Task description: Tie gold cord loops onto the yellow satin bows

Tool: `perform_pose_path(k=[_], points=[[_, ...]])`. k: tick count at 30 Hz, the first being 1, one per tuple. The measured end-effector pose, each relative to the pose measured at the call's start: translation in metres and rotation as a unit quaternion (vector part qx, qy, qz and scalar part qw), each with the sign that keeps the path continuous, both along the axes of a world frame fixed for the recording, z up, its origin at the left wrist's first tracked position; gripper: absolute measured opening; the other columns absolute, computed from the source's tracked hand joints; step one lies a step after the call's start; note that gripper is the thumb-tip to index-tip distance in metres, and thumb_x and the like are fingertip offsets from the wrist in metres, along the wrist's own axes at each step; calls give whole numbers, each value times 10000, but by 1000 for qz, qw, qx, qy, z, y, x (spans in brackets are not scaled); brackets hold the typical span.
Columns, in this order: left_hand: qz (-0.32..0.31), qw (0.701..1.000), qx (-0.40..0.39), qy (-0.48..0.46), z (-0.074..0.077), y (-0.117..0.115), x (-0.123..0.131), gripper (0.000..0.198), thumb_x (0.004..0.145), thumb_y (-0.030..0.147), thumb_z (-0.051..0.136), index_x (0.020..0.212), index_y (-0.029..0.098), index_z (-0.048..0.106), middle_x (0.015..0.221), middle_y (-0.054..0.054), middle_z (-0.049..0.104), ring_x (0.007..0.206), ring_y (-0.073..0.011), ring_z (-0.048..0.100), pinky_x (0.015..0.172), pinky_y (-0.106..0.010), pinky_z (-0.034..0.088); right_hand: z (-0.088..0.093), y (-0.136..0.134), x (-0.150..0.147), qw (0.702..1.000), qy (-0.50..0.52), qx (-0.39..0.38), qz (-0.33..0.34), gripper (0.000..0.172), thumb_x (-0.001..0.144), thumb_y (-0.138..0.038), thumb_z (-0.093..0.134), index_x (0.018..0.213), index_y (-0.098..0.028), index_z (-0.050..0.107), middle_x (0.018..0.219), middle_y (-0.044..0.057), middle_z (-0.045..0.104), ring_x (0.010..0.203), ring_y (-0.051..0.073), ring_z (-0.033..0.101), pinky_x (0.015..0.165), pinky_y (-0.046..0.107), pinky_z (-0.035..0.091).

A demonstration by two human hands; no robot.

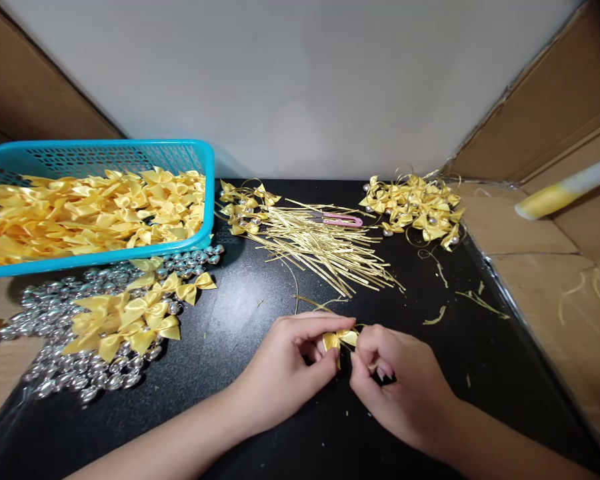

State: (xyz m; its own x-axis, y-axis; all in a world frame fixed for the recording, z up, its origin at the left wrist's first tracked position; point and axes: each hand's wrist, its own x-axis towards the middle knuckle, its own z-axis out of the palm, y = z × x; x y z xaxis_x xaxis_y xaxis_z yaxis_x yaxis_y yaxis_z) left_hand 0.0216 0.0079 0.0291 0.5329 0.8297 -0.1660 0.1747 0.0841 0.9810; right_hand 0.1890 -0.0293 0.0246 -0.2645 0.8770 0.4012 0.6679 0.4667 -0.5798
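Observation:
Just in front of me, a yellow ribbon bow [341, 339] is pinched between the thumb and fingers of my left hand [293, 370]. My right hand [400, 380] is closed at the bow's right side, its thumb and index finger pinched together. A thin gold cord [361, 326] runs from the bow into the right fingers; its end is hidden by them. Beyond my hands lies a loose pile of gold cords [325, 247], with a pink-handled cutter [343, 220] on top. Another cord [305, 299] lies just behind my left hand.
At left, a blue basket [211, 193] holds many yellow bows. Silver beads [75, 377] spread below it, with loose bows [140, 313] on them. Bows with cords and beads form a heap [415, 207] at back right and a smaller cluster [245, 207]. Cardboard walls [545, 107] flank the black tabletop [220, 347].

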Motion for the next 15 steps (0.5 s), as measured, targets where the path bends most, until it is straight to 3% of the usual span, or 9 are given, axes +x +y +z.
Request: perform_pose_path(k=[15], points=[[33, 999, 11, 13, -3, -4, 1, 316, 797, 156, 601, 1079, 180, 740, 1008, -109, 735, 799, -219, 692, 604, -276, 551, 2, -1, -3, 999, 14, 28, -27, 249, 737, -15, 447, 703, -235, 337, 536, -89, 418, 411, 77, 379, 449, 188, 327]])
